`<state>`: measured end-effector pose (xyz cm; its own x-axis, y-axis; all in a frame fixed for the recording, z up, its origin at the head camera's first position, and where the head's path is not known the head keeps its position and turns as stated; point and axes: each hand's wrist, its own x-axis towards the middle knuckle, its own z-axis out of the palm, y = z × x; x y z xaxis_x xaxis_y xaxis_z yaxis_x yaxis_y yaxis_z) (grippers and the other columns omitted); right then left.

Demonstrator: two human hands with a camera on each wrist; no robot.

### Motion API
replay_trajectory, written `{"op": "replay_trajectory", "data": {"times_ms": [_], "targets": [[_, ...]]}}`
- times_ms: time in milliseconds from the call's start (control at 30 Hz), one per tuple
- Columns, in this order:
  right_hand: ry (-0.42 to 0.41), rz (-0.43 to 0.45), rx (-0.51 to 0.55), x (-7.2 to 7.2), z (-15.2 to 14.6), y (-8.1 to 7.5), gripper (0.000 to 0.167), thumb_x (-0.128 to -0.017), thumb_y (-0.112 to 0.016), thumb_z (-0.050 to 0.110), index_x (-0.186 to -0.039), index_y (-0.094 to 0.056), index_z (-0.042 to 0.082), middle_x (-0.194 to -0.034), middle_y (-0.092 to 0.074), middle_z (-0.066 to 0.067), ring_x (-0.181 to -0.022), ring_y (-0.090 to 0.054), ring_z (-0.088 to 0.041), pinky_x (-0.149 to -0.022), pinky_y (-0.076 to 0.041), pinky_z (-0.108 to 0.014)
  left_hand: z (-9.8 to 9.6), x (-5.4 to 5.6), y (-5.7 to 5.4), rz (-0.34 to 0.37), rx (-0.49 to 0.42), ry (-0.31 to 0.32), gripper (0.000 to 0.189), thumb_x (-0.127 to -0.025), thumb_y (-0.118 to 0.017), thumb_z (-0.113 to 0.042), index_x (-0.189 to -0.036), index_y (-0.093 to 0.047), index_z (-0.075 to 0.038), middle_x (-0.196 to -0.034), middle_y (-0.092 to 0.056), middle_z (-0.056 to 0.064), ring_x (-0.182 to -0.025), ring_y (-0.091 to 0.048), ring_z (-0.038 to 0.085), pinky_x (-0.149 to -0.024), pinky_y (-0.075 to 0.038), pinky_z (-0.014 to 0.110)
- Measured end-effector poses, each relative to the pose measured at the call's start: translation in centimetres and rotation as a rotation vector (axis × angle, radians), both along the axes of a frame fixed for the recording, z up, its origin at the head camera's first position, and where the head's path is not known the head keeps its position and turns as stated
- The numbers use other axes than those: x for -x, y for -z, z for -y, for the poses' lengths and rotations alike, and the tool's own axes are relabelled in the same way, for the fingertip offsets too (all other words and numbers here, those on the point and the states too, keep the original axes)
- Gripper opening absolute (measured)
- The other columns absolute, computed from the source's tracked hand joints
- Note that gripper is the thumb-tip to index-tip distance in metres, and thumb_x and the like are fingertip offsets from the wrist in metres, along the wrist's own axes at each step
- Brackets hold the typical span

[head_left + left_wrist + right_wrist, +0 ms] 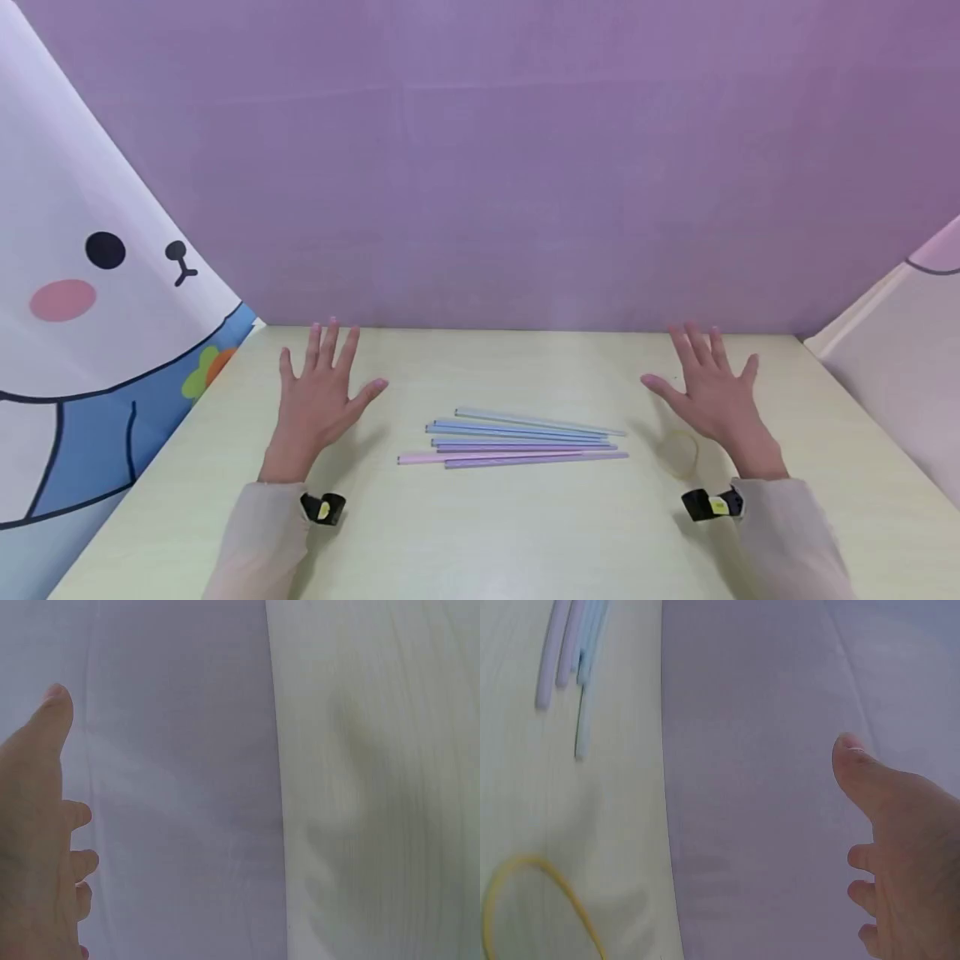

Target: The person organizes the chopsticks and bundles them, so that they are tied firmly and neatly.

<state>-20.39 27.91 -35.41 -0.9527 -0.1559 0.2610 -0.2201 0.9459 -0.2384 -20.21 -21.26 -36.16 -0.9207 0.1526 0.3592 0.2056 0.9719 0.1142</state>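
Several long, thin pastel straws (525, 441) in blue, purple and pink lie loosely side by side across the middle of the table. My left hand (318, 404) is held over the table to their left, palm down, fingers spread and straight. To their right, my right hand (716, 404) hovers the same way with its thumb pointing inward. Neither hand holds anything; both cast shadows on the tabletop. A thin yellow rubber band (536, 862) lies in a loop on the table close to the right hand, which partly overlaps it in the head view.
The pale wood-grain table (510, 533) ends at the back against a hanging purple cloth (525, 167). A cloth with a cartoon animal (135, 333) borders the left side, and a white cloth (900, 367) borders the right. Each wrist wears a small black camera (324, 508).
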Motion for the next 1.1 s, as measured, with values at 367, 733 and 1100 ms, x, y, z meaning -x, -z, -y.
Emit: {"op": "replay_trajectory", "data": {"times_ms": [367,733,1100], "targets": [[-0.134,0.044,0.137,-0.2,3.1,0.0,0.079,-0.094,-0.049,0.05,-0.153,-0.013,0.012,-0.158,-0.014,-0.019,-0.146,-0.003,-0.043,-0.099,0.004,-0.078,-2.6,-0.6,0.4,0.067,0.003,0.065,0.087,-0.087,-0.047,-0.064,-0.152,-0.019,-0.014,-0.159,-0.014,0.017,-0.147,-0.01,0.037,-0.109,-0.004,0.068],[-0.198,0.091,0.14,-0.6,5.5,1.5,0.076,-0.092,-0.052,0.049,-0.152,-0.02,0.013,-0.158,-0.018,-0.015,-0.146,-0.009,-0.041,-0.1,0.0,-0.077,-5.9,-0.6,0.6,0.052,0.026,0.133,0.086,-0.086,-0.05,-0.063,-0.152,-0.023,-0.015,-0.158,-0.02,0.015,-0.146,-0.016,0.035,-0.109,-0.012,0.066],[-0.277,0.133,0.141,-0.9,7.7,3.3,0.085,-0.085,-0.062,0.053,-0.151,-0.023,0.013,-0.158,-0.019,-0.013,-0.145,-0.01,-0.041,-0.103,-0.001,-0.074,-8.0,-0.8,2.2,0.129,0.013,0.2,0.085,-0.086,-0.049,-0.065,-0.152,-0.024,-0.017,-0.158,-0.021,0.014,-0.146,-0.018,0.034,-0.109,-0.017,0.065]]}}
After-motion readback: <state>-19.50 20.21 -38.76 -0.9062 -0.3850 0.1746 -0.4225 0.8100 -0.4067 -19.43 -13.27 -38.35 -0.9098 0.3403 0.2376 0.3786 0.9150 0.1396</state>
